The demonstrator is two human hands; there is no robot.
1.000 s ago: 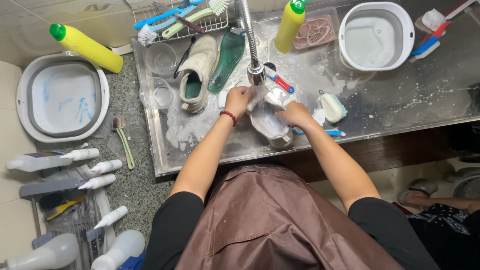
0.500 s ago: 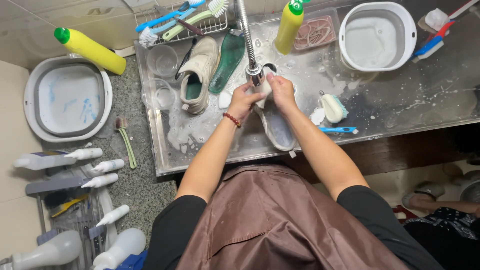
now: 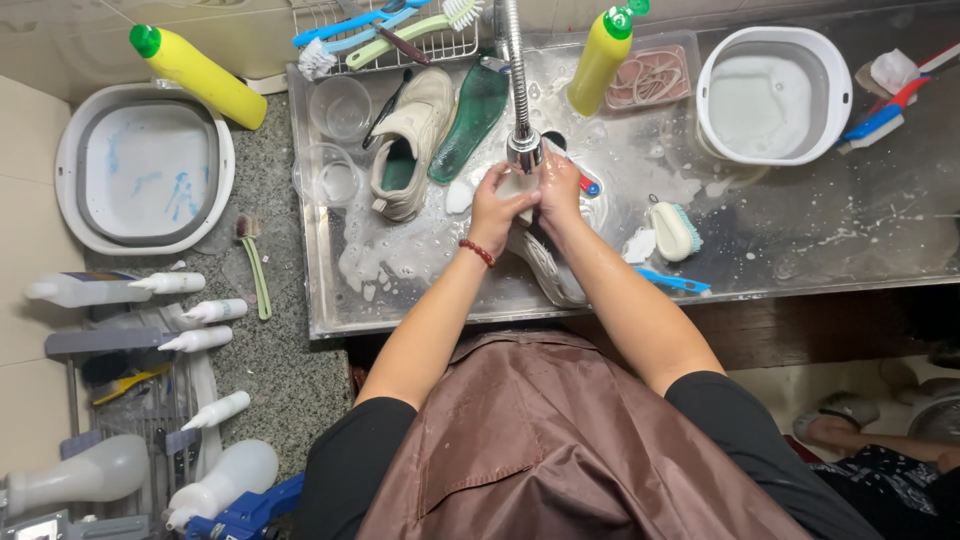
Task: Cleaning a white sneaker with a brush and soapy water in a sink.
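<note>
Both hands meet under the metal tap (image 3: pixel 520 120) in the steel sink (image 3: pixel 800 250). My left hand (image 3: pixel 495 205), with a red bead bracelet on the wrist, and my right hand (image 3: pixel 558 188) grip a white shoe (image 3: pixel 548 265) between them, its toe end up under the spout and its heel toward me. A second beige shoe (image 3: pixel 408 140) lies to the left with a dark green insole (image 3: pixel 472 115) beside it. Soap foam covers the sink floor around them.
A white scrub brush (image 3: pixel 675 230) and a blue toothbrush (image 3: pixel 670 282) lie right of the shoe. A white tub (image 3: pixel 775 95), two yellow bottles (image 3: pixel 598 58) (image 3: pixel 195 75), clear cups (image 3: pixel 340 108), a grey basin (image 3: pixel 145 170) and white squeeze bottles (image 3: pixel 190 312) stand around.
Both hands have lifted the white shoe from lying low in the sink up toward the tap spout, and have drawn close together on its toe end.
</note>
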